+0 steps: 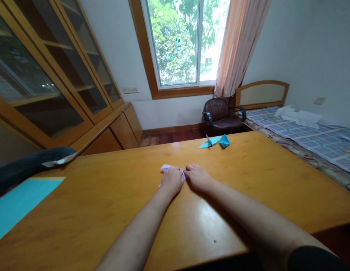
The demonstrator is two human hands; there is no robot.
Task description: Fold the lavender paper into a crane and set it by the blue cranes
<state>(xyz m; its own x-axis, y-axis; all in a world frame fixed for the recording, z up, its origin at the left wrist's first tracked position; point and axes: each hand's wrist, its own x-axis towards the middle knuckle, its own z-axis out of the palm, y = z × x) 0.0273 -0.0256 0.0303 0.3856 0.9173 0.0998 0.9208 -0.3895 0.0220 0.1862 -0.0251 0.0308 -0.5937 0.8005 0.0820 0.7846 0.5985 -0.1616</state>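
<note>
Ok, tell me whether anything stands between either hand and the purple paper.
Nothing visible does: the left hand lies on the purple paper, and the right hand is at its edge. The blue folded papers sit farther back.

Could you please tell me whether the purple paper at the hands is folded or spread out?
Folded: the purple paper shows a narrow, creased end sticking out past the left hand, which hides much of it.

From a single head-worn camera, we looked forward and down across the wooden table (93,207), the left hand (172,180) and right hand (199,178) fairly near us, the window (175,45) well beyond.
</note>
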